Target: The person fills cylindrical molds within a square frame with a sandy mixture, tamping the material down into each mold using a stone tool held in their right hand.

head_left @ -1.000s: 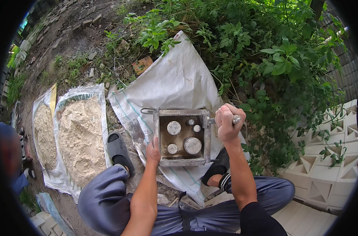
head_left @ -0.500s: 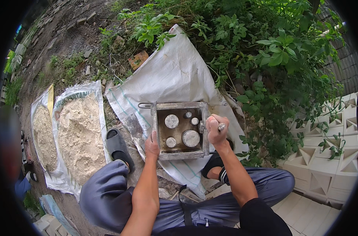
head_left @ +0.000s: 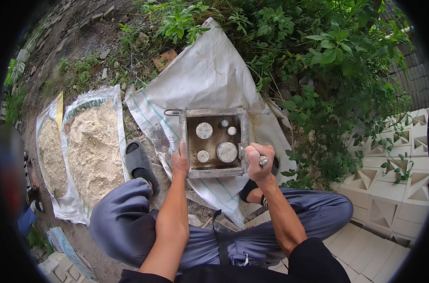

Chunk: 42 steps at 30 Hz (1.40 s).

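Note:
A square box mold (head_left: 216, 113) with thick grey, dusty walls lies on a white woven sack (head_left: 210, 70) in front of me. Inside it stand several round, light-topped cylinders, among them a large one (head_left: 226, 152) and a mid-sized one (head_left: 204, 130). My left hand (head_left: 180, 161) rests against the mold's left wall, its fingers stretched along the outside. Beside the right wall, my right hand (head_left: 260, 161) is closed in a fist round a metal rod (head_left: 264, 161). Only the rod's rounded, shiny end shows; the fist hides the rest.
Pale powder (head_left: 94, 151) fills opened sacks at the left. White blocks with triangular recesses (head_left: 386, 188) are stacked at the right. Leafy plants (head_left: 318, 56) crowd the far right. A metal loop (head_left: 173, 112) juts from the mold's far left corner. My sandalled feet flank the sack.
The whole scene sits higher in the picture as the view tilts. Relative to the mold, my right fist has come nearer to me along the right wall. My left hand stays against the left wall.

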Tool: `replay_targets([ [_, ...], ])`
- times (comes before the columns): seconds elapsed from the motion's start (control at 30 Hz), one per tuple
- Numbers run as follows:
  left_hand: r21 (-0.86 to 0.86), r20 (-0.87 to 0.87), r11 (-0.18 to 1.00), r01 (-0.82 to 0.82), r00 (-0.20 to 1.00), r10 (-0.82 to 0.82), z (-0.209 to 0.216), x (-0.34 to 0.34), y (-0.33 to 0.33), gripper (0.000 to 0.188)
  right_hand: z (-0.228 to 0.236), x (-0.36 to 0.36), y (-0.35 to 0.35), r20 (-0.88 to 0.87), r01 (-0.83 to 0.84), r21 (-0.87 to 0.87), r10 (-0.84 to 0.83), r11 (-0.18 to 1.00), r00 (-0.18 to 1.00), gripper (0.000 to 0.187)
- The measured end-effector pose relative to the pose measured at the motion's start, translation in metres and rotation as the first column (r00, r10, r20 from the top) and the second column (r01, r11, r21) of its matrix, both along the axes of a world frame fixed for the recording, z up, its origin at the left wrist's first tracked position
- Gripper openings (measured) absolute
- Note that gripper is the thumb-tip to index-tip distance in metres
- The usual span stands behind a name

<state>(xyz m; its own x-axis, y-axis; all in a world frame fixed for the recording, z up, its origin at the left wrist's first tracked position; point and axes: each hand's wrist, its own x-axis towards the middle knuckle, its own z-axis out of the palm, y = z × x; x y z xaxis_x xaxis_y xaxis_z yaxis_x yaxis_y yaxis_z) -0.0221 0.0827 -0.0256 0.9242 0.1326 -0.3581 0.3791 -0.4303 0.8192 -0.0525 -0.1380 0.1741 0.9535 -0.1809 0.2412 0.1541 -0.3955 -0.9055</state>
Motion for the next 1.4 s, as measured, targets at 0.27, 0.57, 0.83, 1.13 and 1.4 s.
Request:
replay_targets([
  [0.27,0.032,-0.044,0.999,0.019,0.999,-0.017,0.014,0.0,-0.006,0.063,-0.027,-0.041,0.007,-0.001,0.035,-0.091,-0.035,0.995,0.999,0.027],
  [0.57,-0.011,-0.053,1.0,0.005,0.999,-0.006,0.021,0.001,-0.009,0.062,-0.038,-0.046,0.008,0.172,0.1,0.07,-0.111,0.992,0.979,0.036],
  [0.83,-0.039,-0.028,0.999,-0.011,1.0,0.009,0.016,0.002,0.006,0.063,0.037,-0.021,0.01,0.002,0.029,0.245,-0.03,0.969,1.0,0.037],
  [1.13,-0.056,-0.01,0.998,-0.032,0.999,0.032,0.009,-0.001,0.003,0.063,0.018,-0.017,0.016,-0.086,-0.067,0.032,0.069,0.997,0.994,0.03],
  [1.4,-0.041,-0.06,0.999,-0.012,0.998,0.01,0.009,-0.001,-0.005,0.063,-0.025,-0.045,0.003,0.056,0.012,-0.086,-0.007,0.996,0.998,0.022],
])
